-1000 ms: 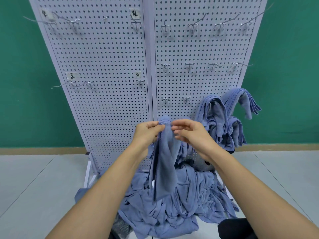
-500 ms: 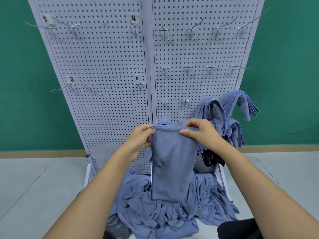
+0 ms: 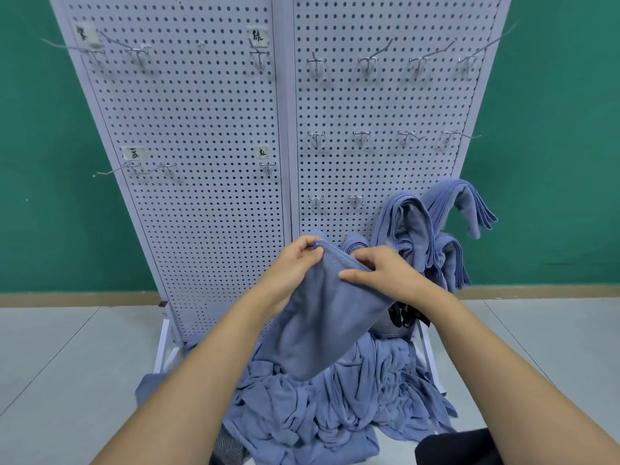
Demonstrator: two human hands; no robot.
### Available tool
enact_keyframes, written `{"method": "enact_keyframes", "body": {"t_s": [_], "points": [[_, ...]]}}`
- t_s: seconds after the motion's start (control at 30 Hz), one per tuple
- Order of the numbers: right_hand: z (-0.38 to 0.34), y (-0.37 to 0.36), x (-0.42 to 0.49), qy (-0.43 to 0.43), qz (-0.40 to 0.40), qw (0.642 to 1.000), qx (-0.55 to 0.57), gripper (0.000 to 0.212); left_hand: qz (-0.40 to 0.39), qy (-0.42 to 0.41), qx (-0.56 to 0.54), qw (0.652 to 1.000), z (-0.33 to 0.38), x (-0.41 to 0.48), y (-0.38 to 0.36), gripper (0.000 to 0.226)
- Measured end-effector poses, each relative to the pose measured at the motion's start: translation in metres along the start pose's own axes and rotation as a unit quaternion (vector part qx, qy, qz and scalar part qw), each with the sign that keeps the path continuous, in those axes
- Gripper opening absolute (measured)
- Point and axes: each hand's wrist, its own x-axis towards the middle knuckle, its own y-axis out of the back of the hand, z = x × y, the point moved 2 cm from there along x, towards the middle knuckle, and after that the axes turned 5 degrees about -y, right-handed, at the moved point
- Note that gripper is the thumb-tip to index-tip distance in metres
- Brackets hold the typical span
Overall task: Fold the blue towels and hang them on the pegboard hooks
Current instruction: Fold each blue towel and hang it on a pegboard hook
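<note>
I hold a folded blue towel [image 3: 322,317] in front of the white pegboard [image 3: 208,203]. My left hand [image 3: 290,266] pinches its top left corner and my right hand [image 3: 382,273] grips the top edge on the right. The towel hangs tilted, its lower end swung toward the left. Folded blue towels [image 3: 412,229] hang on hooks low on the right panel, with another [image 3: 459,203] beside them. A heap of loose blue towels [image 3: 322,411] lies on the floor below my hands.
Bare metal hooks [image 3: 362,137] stand in rows across the pegboard, some long ones [image 3: 110,169] sticking out at the left. The board's white frame feet [image 3: 164,344] rest on the grey floor. A dark object [image 3: 456,448] sits at the bottom right.
The towel went from a bunched strip to a flat folded panel, then tilted. My right hand slid down and left along the top edge, and both hands rose slightly.
</note>
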Motion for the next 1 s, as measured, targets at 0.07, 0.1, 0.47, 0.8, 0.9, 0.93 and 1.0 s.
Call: {"method": "enact_keyframes", "body": {"t_s": [0.07,0.1,0.47,0.8,0.9,0.93,1.0], "points": [[0.001,0.0,0.004,-0.011,0.03,0.999,0.005,0.034,0.058,0.016,0.025,0.998,-0.002,0.001,0.002,0.017],[0.002,0.001,0.005,-0.022,0.04,0.999,0.01,0.036,0.085,0.024,0.029,0.996,-0.003,0.001,0.003,0.018],[-0.028,0.019,0.011,-0.107,0.076,0.974,0.185,0.028,0.081,0.185,0.023,0.979,-0.031,-0.017,0.014,0.035],[-0.083,0.081,0.009,-0.021,0.13,0.887,0.442,0.016,0.072,0.327,-0.216,0.917,-0.042,-0.04,0.048,0.065],[-0.06,0.077,0.004,-0.049,0.143,0.881,0.448,0.021,0.083,0.298,-0.272,0.911,-0.034,-0.038,0.053,0.04],[-0.051,0.072,0.002,-0.062,0.15,0.88,0.446,0.021,0.09,0.292,-0.264,0.915,-0.031,-0.038,0.053,0.032],[-0.032,0.062,-0.001,-0.094,0.162,0.88,0.436,0.021,0.11,0.286,-0.245,0.92,-0.028,-0.037,0.06,0.027]]}}
